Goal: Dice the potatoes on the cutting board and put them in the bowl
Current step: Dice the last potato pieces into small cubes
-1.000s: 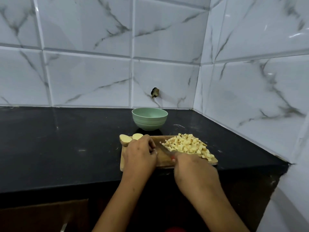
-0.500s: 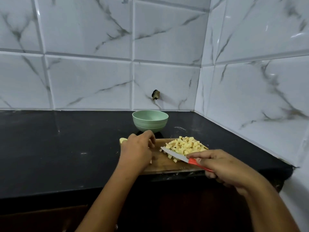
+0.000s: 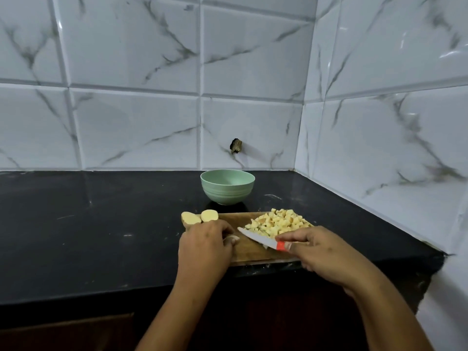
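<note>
A wooden cutting board (image 3: 249, 252) lies at the black counter's front edge. A heap of diced potato (image 3: 277, 222) covers its right half. Two potato halves (image 3: 198, 216) sit cut side up at its left end. My left hand (image 3: 203, 245) is curled over a small potato piece (image 3: 231, 238) on the board. My right hand (image 3: 326, 252) grips a knife (image 3: 258, 238) by its red handle, the blade pointing left and up, lifted over the board beside the heap. A green bowl (image 3: 227, 186) stands just behind the board; nothing shows inside it.
Black counter (image 3: 101, 224) runs wide to the left. Tiled walls close the back and the right side, forming a corner behind the bowl. A small dark fitting (image 3: 236, 145) sticks out of the back wall. The counter's front edge is right under the board.
My right hand drew back to the right and lifted the knife off the board. My left hand slid toward me, uncovering the two potato halves. The diced heap stayed put.
</note>
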